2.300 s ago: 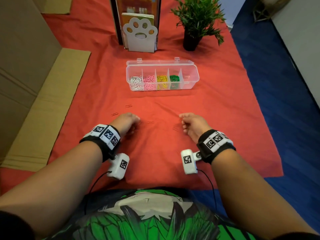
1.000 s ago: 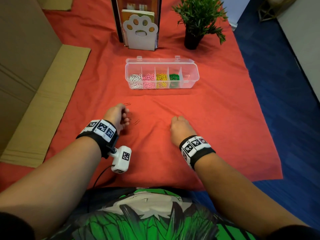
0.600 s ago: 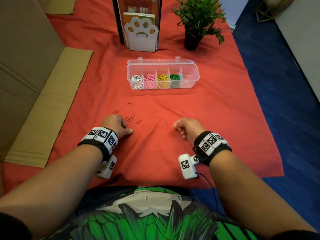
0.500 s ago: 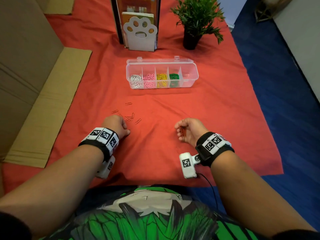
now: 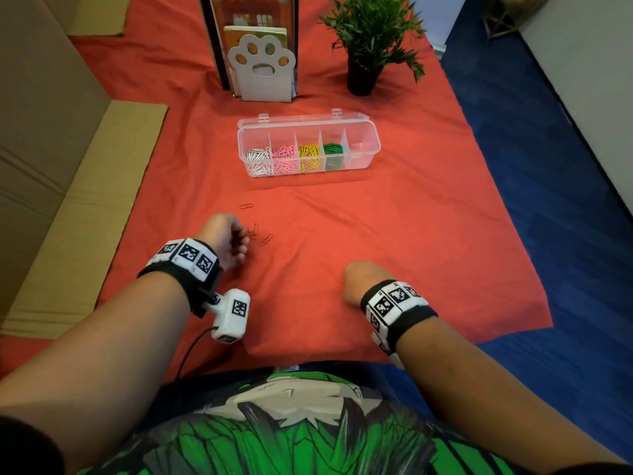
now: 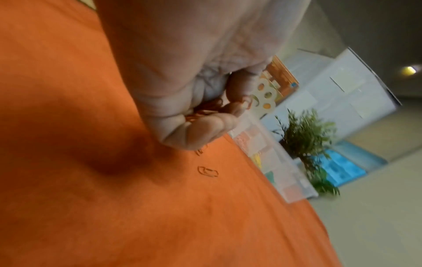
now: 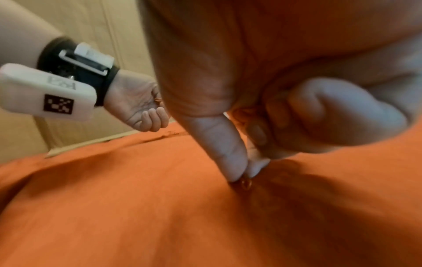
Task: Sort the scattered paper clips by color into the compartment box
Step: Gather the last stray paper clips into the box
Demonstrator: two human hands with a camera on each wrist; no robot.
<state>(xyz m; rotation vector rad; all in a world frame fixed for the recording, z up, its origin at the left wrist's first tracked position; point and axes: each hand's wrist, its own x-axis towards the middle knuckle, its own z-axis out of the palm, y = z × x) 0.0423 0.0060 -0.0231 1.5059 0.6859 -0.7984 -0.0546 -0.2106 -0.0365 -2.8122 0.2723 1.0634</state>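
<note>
The clear compartment box (image 5: 363, 156) lies open mid-cloth, with white, pink, yellow and green clips in separate cells; its right cell looks nearly bare. Orange paper clips (image 5: 265, 239) lie loose on the orange cloth, one (image 6: 207, 171) just beyond my left hand (image 5: 226, 240). That hand's curled fingers hold a bunch of orange clips (image 6: 205, 110) in the palm. My right hand (image 5: 359, 281) is knuckles-up on the cloth; its thumb and forefinger (image 7: 248, 171) pinch an orange clip (image 7: 245, 184) against the fabric, and more clips seem tucked in its palm.
A paw-shaped white bookend (image 5: 262, 72) with books and a potted plant (image 5: 370, 39) stand behind the box. Flattened cardboard (image 5: 68, 207) lies along the cloth's left side. Blue floor (image 5: 548, 200) runs beyond the cloth's right edge.
My left hand has moved forward to the loose clips and turned palm-in. My right hand has rolled knuckles-up and pressed down to pinch a clip on the cloth.
</note>
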